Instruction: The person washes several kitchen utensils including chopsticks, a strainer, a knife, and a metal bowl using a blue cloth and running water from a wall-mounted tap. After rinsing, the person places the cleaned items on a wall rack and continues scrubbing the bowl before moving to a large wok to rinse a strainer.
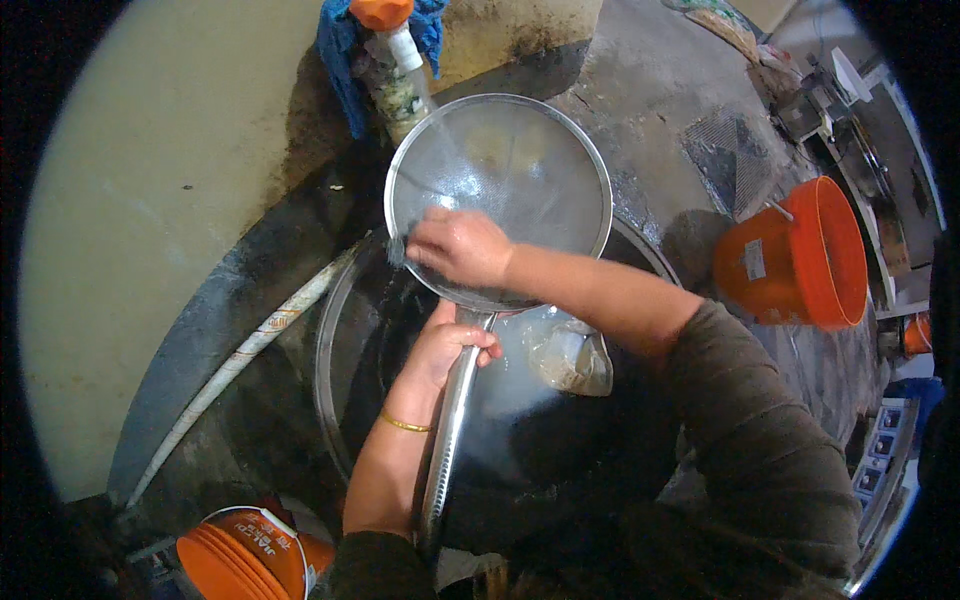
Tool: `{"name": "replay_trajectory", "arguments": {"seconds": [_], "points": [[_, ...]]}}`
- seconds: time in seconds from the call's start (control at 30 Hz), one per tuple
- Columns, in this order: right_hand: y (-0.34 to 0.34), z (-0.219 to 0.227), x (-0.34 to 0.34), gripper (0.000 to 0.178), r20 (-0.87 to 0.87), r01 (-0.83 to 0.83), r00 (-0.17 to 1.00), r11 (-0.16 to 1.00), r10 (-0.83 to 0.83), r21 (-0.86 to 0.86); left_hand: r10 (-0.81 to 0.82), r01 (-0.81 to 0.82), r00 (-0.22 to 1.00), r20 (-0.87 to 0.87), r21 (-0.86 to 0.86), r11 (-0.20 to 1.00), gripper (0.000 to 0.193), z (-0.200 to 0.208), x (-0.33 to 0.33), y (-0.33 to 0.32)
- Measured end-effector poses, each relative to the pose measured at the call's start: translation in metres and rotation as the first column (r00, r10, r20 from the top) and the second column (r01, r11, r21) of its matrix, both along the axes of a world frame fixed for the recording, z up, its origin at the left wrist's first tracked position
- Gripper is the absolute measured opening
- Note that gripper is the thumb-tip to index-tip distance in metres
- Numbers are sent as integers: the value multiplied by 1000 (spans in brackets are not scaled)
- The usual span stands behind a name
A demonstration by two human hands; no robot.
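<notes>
A large round fine-mesh strainer [545, 200] with a metal rim is held over a wide round basin [326, 375]. My left hand [447, 345] is closed around its metal handle, just below the rim. My right hand [462, 246] is curled at the strainer's left rim, pressing a small grey scrubbing pad [397, 252] that shows only in part. From the tap with an orange top [382, 12], water seems to run onto the mesh. Below the strainer, a clear plastic vessel [585, 362] sits in the cloudy water of the basin.
An orange bucket [770, 265] stands on the wet floor at right, and another orange bucket [250, 555] at lower left. A pale wrapped hose [250, 355] slants down left of the basin. Blue cloth [343, 75] hangs around the tap. Metal equipment lines the far right.
</notes>
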State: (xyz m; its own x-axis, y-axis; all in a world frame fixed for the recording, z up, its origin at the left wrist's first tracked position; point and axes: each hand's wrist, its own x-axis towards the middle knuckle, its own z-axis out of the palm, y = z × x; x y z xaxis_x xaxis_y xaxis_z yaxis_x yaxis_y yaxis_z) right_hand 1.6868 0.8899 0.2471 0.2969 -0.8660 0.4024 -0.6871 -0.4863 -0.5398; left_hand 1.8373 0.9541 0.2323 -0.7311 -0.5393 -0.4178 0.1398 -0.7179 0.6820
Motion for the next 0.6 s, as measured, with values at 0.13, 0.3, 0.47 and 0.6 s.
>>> {"name": "replay_trajectory", "arguments": {"seconds": [0.13, 0.3, 0.47, 0.6], "points": [[-22, 22, -7, 15, 13, 494, 858, 819, -513, -291, -3, 3, 1000, -7, -40, 999, 72, -2, -2, 2], [13, -6, -3, 19, 5, 26, 1000, 999, -26, -20, -14, 15, 998, 54, -9, 1000, 78, -7, 3, -5], [24, -27, -56, 20, -521, 169, 842, 986, -143, 2, 85, -79, 996, 38, -139, 987, 82, -7, 17, -6], [9, -21, -48, 23, -274, 440, 859, 897, -433, -36, 80, -60, 991, 109, -174, 983, 79, -7, 7, -8]]}}
